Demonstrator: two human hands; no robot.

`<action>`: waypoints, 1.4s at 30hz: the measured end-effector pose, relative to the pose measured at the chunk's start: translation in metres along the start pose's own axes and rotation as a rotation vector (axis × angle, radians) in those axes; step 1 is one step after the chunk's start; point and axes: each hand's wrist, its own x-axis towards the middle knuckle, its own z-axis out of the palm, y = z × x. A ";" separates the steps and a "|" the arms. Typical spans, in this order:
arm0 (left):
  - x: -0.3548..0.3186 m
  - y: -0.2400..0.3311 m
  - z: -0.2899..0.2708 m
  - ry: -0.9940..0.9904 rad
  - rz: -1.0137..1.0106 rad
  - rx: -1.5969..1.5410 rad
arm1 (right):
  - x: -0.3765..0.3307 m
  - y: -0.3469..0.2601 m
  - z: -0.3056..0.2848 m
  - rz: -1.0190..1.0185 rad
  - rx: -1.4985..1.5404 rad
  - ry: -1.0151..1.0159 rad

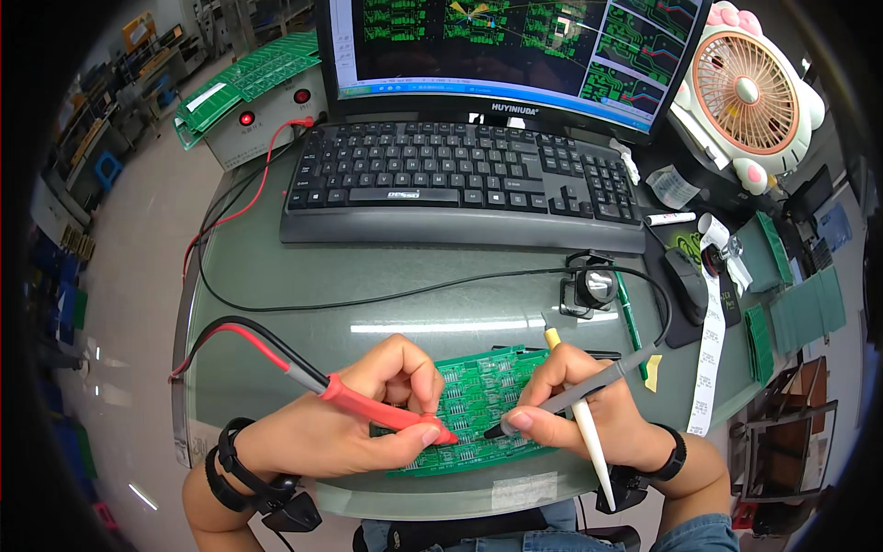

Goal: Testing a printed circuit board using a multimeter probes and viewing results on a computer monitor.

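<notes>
My left hand (382,414) pinches a red test probe (377,412), its tip down on a green circuit board (483,382) lying near the table's front edge. In my right hand (598,414) is a grey test probe (589,386) with a black tip, lowered to the same board just right of the red tip. A slim white pen-like tool (591,446) with a yellow collar and thin point is also held in my right hand, slanting across the palm. My fingers hide parts of the board, and exact contact of the black tip is unclear.
Behind the board stand a black keyboard (441,175) and a monitor (497,55) showing board layouts. A black cable (395,296) crosses the table. A small black-framed device (589,285), green pen (632,322), mouse (685,281), paper strip (708,359) and fan (750,92) stand right; a switch box (267,129) left.
</notes>
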 end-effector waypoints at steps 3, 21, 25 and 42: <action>0.000 0.000 0.001 0.010 0.009 -0.023 | 0.000 0.000 0.000 -0.020 -0.015 0.001; 0.001 0.001 -0.011 0.007 0.083 -0.035 | 0.000 0.002 0.004 -0.047 -0.022 0.039; 0.000 0.000 -0.011 0.006 0.074 -0.057 | 0.000 0.004 0.004 -0.066 -0.026 0.035; 0.000 -0.003 -0.010 -0.004 0.064 -0.045 | -0.001 0.005 0.005 -0.060 -0.034 0.051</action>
